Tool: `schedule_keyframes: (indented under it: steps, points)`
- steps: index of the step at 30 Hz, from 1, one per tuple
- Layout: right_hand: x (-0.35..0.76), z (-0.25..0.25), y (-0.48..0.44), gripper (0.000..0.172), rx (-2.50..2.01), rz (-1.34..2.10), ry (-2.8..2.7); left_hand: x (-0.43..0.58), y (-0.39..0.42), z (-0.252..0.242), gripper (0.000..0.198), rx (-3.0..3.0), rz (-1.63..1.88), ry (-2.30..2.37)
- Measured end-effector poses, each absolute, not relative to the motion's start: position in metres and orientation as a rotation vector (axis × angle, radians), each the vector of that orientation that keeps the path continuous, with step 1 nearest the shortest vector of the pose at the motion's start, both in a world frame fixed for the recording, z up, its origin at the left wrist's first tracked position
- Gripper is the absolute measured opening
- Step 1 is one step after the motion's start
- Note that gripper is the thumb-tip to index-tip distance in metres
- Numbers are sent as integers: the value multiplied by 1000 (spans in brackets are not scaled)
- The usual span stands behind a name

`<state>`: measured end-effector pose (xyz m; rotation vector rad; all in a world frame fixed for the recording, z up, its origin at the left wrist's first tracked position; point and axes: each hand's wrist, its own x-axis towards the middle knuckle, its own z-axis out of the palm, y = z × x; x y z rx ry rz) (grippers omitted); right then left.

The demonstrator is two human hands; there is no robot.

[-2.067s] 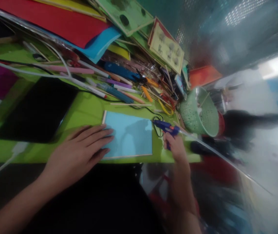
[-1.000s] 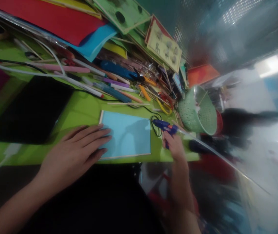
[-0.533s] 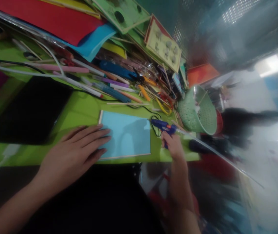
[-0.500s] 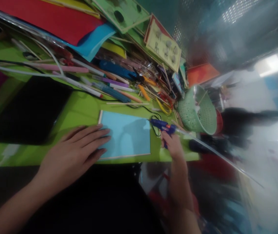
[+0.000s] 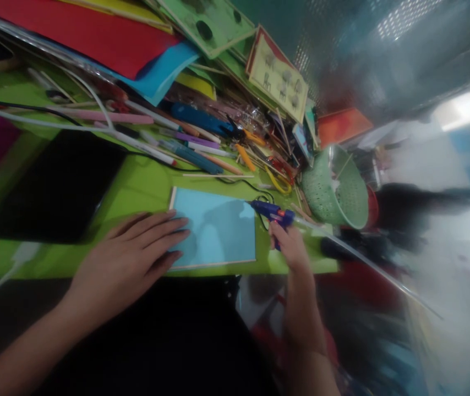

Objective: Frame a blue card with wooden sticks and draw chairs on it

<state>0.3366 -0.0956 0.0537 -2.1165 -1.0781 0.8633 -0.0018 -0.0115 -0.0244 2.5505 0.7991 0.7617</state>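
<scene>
The left hand (image 5: 134, 247) lay flat, unclenched, on the left of a blue card (image 5: 222, 231). To its right, the right hand (image 5: 290, 245) grasped a glue gun (image 5: 268, 209), perhaps touching the card's far corner; beyond that grip sat a basket (image 5: 321, 190).

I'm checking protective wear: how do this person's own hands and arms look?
The left hand and right hand are ungloved; no ring, watch or bracelet shows. The left forearm and right forearm are bare, without visible sleeves.
</scene>
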Motion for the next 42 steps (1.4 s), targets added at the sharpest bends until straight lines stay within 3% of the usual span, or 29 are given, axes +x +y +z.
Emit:
schedule_keyframes:
  steps: [42]
  points:
    - [344,53,-103,51,-2156,762,-1029,-1,-11,-26,40,2556,792,788]
